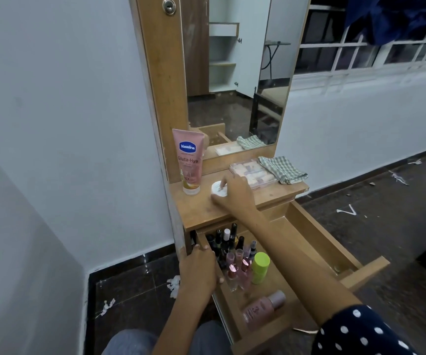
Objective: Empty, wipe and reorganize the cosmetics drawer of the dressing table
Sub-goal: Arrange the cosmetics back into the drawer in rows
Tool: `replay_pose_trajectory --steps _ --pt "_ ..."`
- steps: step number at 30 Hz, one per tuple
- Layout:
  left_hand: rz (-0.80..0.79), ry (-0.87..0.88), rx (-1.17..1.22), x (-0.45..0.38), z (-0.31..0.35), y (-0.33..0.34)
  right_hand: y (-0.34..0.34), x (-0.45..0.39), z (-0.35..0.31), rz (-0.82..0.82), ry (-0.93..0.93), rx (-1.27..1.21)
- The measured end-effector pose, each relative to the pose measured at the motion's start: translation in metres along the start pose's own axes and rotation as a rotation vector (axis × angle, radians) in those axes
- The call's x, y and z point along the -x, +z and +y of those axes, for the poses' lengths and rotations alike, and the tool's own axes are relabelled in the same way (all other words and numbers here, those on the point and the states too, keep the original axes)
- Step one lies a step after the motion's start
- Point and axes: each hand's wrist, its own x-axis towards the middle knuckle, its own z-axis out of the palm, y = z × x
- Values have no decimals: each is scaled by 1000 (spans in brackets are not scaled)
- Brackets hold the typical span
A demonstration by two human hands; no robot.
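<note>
Head view: right hand (235, 192) grips small white jar (218, 188) on dressing-table top (201, 211), beside Vaseline tube (189, 161). Left hand (199, 271) curled over open drawer's (317, 226) left wall; bottles (237, 260) inside.

Right hand (235, 193) covers most of the white jar (218, 188), label unreadable. Forearm hides part of the drawer (317, 226). Small bottles (228, 245) crowded, labels too small.
</note>
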Motion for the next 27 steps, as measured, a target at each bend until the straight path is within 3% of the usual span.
replay_pose_trajectory --steps 5,12,19,27 --pt "6 -10 15 0 0 0 4 2 2 -32 -114 81" --pt "22 2 4 -1 0 2 -21 -22 64 218 107 170" --pt "13 24 -27 -1 0 0 -14 -29 78 91 210 374" --pt "29 15 -9 1 1 -1 -13 -37 72 9 252 373"
